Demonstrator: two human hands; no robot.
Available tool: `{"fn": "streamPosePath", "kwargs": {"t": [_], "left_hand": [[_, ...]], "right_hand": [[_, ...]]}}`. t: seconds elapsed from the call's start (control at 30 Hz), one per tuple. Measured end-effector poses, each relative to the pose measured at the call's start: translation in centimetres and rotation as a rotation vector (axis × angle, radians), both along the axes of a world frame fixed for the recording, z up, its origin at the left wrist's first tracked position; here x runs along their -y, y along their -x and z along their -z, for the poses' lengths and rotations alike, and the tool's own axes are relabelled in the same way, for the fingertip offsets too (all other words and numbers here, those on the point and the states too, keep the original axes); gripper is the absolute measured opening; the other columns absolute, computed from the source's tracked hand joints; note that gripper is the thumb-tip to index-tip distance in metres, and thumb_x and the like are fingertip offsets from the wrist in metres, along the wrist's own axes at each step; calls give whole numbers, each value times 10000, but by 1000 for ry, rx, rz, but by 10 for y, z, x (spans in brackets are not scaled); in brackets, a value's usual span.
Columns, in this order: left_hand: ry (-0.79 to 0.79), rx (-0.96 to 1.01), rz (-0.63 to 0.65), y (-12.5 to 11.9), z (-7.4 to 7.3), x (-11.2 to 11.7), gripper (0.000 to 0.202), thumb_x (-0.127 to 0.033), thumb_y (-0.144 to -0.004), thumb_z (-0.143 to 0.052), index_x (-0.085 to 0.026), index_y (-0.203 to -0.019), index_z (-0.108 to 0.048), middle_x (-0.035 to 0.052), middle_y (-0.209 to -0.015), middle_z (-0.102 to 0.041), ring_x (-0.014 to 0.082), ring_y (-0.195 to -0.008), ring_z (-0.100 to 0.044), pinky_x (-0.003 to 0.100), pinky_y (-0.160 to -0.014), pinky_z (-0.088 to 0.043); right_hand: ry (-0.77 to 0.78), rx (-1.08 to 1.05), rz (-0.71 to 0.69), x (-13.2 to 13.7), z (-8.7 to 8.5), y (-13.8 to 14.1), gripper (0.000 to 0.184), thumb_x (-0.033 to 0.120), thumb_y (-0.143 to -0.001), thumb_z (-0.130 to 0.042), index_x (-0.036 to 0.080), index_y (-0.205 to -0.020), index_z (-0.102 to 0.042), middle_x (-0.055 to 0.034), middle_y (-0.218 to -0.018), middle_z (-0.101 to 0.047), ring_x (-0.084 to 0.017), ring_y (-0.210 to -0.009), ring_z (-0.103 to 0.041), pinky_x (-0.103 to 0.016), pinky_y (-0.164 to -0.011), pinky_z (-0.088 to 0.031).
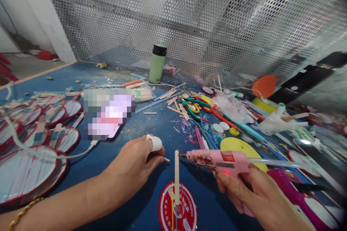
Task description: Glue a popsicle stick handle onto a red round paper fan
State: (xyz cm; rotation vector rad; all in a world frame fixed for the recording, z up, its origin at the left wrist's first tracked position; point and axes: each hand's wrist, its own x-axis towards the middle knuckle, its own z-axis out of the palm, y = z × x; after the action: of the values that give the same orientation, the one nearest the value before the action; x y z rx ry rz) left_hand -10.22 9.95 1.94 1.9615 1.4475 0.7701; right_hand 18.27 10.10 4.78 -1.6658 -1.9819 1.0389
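Observation:
My right hand (244, 191) is wrapped round a pink hot glue gun (233, 160); a clear glue stick (273, 161) sticks out of its back end and a red light glows on it. The gun's nozzle points left, close to the upper end of a wooden craft stick (177, 173). That stick's lower end lies over a red round disc (168, 202) with white print. Left of the stick, my left hand (141, 162), with white tape round one finger, pinches a small thin wooden piece (167, 159) between its fingertips.
Red-rimmed round discs (29, 173) with sticks cover the left side. A phone (111, 119) on a white cable lies behind my left hand. A green bottle (158, 63) stands before the perforated metal screen (130, 18). Scissors, pliers (191, 108), threads and a yellow disc (238, 148) crowd the right.

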Motion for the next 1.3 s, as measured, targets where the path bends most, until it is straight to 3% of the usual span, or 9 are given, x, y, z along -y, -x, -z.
{"fn": "streamPosePath", "kwargs": {"t": [0.27,0.5,0.73,1.03,1.3], "left_hand": [[-10,22,-34,-1,-3,-3,97,-180,-883,-609,-214,-805,-655,-22,-771,-650,142,-717,-588,254,-660,-388],[-62,84,-64,-8,-7,-6,97,-192,-880,-616,-214,-807,-676,-34,-735,-658,131,-688,-591,244,-646,-396],[-80,83,-128,-13,-6,-9,110,-212,-879,-619,-215,-792,-686,-41,-701,-644,125,-663,-575,236,-625,-395],[9,137,-172,-20,-8,-9,135,-255,-880,-603,-212,-797,-700,-35,-696,-650,136,-655,-572,247,-620,-404],[-40,136,-169,-29,-4,-7,123,-239,-854,-642,-238,-788,-745,-6,-835,-636,168,-829,-611,294,-771,-435]], "right_hand": [[20,-39,19,1,-1,0,544,690,-880,-518,168,-784,-636,-6,-623,-572,-111,-483,-502,-220,-428,-395],[154,-224,60,8,-9,8,569,713,-852,-547,159,-770,-646,36,-487,-472,-92,-434,-429,-218,-431,-306],[144,-317,49,6,-6,0,577,701,-873,-529,147,-802,-676,24,-478,-489,-99,-425,-435,-223,-432,-330],[131,-629,336,22,-16,-4,504,632,-781,-696,135,-703,-658,23,-488,-447,-92,-445,-388,-240,-450,-260],[175,-685,380,23,-11,-12,482,622,-756,-725,152,-707,-627,13,-513,-462,-96,-463,-370,-251,-442,-284]]}}
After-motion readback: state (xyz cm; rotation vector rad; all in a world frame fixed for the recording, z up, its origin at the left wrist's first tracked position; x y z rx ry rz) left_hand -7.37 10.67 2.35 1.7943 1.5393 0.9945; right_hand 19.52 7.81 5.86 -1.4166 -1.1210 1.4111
